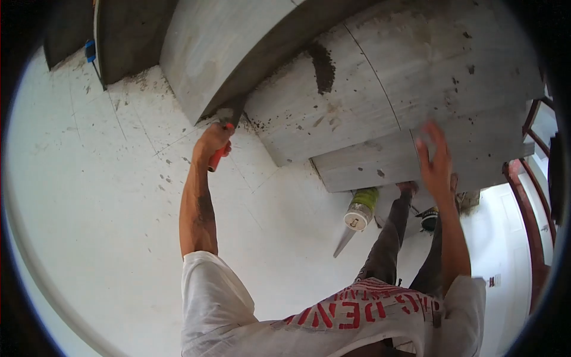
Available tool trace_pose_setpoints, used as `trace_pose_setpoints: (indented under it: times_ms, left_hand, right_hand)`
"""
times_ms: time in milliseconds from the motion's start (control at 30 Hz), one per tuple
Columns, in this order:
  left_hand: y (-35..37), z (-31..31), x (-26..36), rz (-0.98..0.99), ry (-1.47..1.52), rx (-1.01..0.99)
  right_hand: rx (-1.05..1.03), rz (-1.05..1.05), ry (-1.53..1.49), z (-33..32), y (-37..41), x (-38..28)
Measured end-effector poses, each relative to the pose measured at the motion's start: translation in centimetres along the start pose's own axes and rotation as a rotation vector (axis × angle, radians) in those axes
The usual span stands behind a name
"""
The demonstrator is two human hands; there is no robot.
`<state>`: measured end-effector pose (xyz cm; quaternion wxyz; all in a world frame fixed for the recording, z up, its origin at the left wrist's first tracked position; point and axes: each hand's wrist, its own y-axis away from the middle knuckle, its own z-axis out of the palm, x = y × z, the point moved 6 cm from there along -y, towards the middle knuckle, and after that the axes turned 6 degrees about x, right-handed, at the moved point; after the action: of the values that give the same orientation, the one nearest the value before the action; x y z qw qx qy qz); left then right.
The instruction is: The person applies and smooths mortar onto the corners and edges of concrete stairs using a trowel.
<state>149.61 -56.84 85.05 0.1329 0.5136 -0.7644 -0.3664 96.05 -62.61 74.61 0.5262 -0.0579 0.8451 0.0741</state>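
Observation:
My left hand [215, 140] is closed around the red handle of a trowel [237, 110]. Its grey blade lies in the corner where the stair riser meets the wall, under the overhanging tile [220, 53]. Some grey mortar shows beside the blade. Over the grey tiled step [357, 101], my right hand [436, 154] is raised with fingers apart, slightly blurred and holding nothing. A dark wet smear of mortar [322, 66] marks the tile between the two hands.
A white and yellow-green bucket [360, 209] stands near my feet, a pointed grey blade [344, 241] beside it. Further right is a dark container [429, 220]. A blue-handled tool [90, 51] leans at the upper left. Reddish railings [526, 202] run along the right.

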Motion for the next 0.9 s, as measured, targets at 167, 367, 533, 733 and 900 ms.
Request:
trace_pose_setpoints:
  times_ms: [167, 367, 533, 733, 900]
  left_hand:
    - [1.9, -0.6, 4.1, -0.045, 0.055, -0.144]
    - [1.1, -0.4, 5.5, -0.038, 0.037, -0.096]
    - [3.1, 0.6, 9.9, -0.086, 0.029, -0.1]
    - [7.4, 2.6, 18.4, -0.018, -0.003, -0.164]
    - [12.5, 4.3, 25.2, 0.039, -0.111, -0.144]
  right_hand:
    - [-0.165, 0.564, -0.059, -3.7, 20.2, 7.1]
    - [-0.24, 0.809, -0.031, -6.2, 34.7, 9.5]
    - [-0.191, 0.925, -0.126, -5.6, 37.0, 12.8]
    - [-0.086, 0.908, -0.316, -6.1, 36.6, 13.5]
    - [-0.064, 0.871, -0.34, -6.8, 34.3, 14.0]
